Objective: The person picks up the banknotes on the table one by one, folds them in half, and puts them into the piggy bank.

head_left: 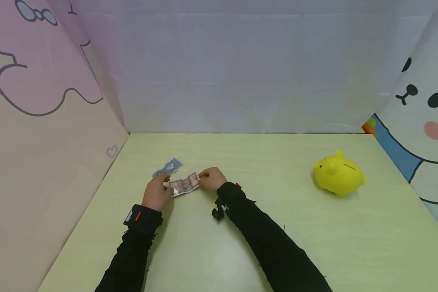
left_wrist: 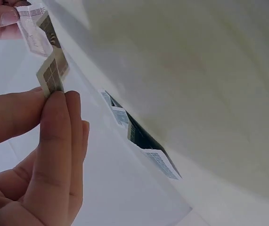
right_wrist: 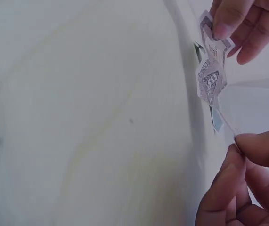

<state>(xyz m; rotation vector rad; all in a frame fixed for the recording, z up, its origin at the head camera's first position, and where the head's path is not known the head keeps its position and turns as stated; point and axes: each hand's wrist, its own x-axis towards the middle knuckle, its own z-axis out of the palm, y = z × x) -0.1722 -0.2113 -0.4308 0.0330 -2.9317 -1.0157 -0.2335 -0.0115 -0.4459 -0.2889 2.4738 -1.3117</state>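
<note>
Left hand (head_left: 157, 193), right hand (head_left: 212, 179) pinch brown banknote (head_left: 185, 185); blue banknote (head_left: 172, 166) just beyond

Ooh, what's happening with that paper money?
Someone's left hand is pinching one end of a creased, brownish banknote, and their right hand is pinching the other end. A blue-grey banknote lies on the table just beyond, and it's creased too. Away to the right sits a yellow piggy bank, and neither hand is touching it.
</note>
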